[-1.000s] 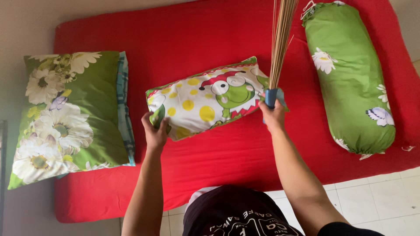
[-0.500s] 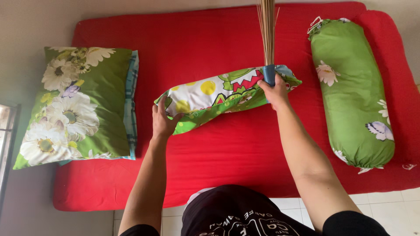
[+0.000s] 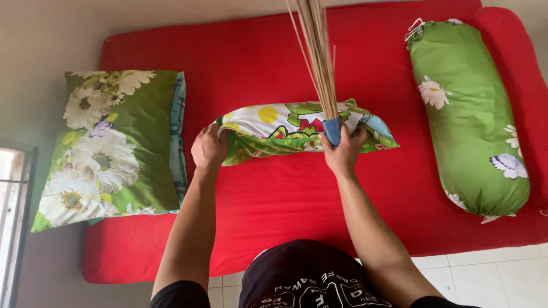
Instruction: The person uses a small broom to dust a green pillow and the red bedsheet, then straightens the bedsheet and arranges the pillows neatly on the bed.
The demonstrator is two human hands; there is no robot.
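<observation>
A small pillow (image 3: 285, 128) with a green cartoon frog and yellow dots lies across the middle of the red mattress (image 3: 297, 194), tipped up on its long edge. My left hand (image 3: 208, 149) grips its left end. My right hand (image 3: 342, 151) holds a stick broom (image 3: 319, 63) by its blue binding, bristles pointing away from me, and presses against the pillow's near edge.
A large green floral pillow (image 3: 108, 145) lies at the mattress's left end. A green floral bolster (image 3: 468, 108) lies along the right side. White floor tiles (image 3: 485, 279) show at the lower right, and a window frame (image 3: 11, 217) at the left.
The frog pillow has gone from lying flat to standing on its edge. My right hand with the broom moved left along it, and the bristles now lean to the left.
</observation>
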